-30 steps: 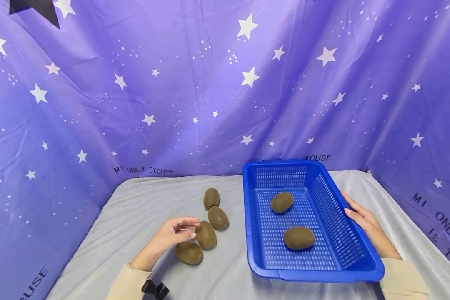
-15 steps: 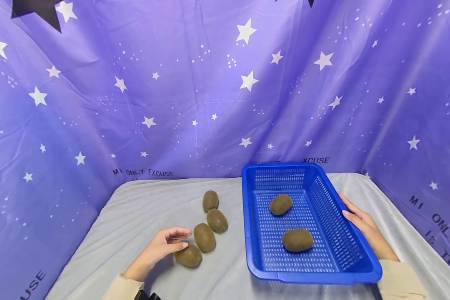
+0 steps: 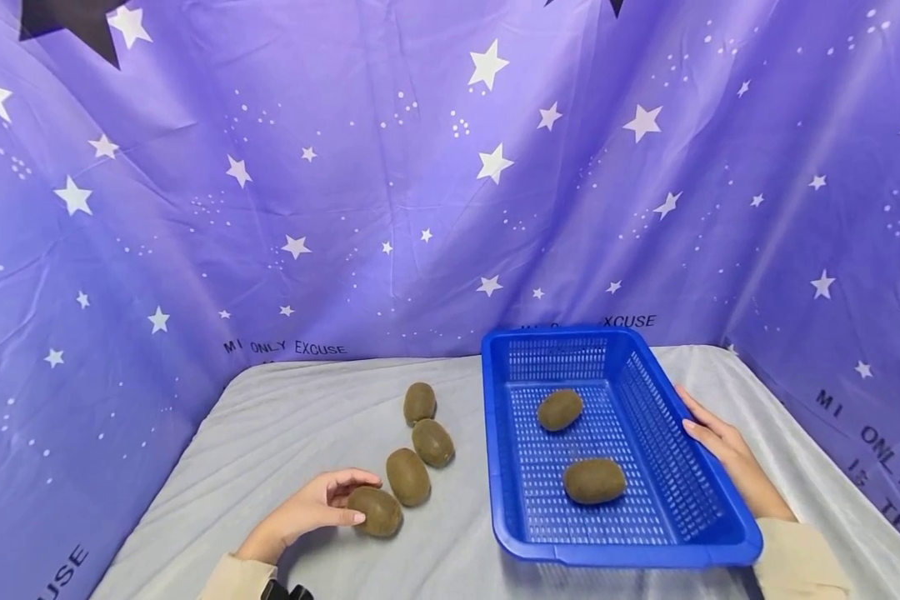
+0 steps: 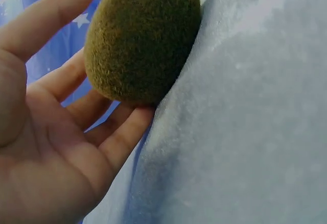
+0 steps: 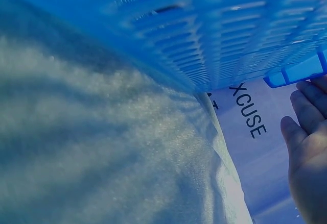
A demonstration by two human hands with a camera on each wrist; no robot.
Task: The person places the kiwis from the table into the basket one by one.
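Note:
My left hand (image 3: 307, 508) is at the nearest brown fuzzy kiwi (image 3: 376, 511) on the grey cloth. Its thumb overlaps the fruit's near side in the head view. In the left wrist view, fingertips meet the kiwi (image 4: 143, 40) low down and run behind it, with a small gap beside the thumb. Three more kiwis (image 3: 408, 477) lie in a row beyond it. My right hand (image 3: 735, 454) rests against the outer right side of a blue plastic basket (image 3: 498, 483), fingers fairly straight along the rim. Inside the basket lie two kiwis (image 3: 595, 481), apart from each other.
Grey cloth (image 3: 270, 417) covers the table and shows between the kiwis and the basket. A purple curtain with white stars (image 3: 390, 167) hangs behind and at both sides. The basket's slotted side (image 5: 225, 35) fills the top of the right wrist view.
My left hand has drawn back toward the near left, from beside the third kiwi to around the nearest one, and lowered. The right hand and basket keep their place while the head view shifts slightly.

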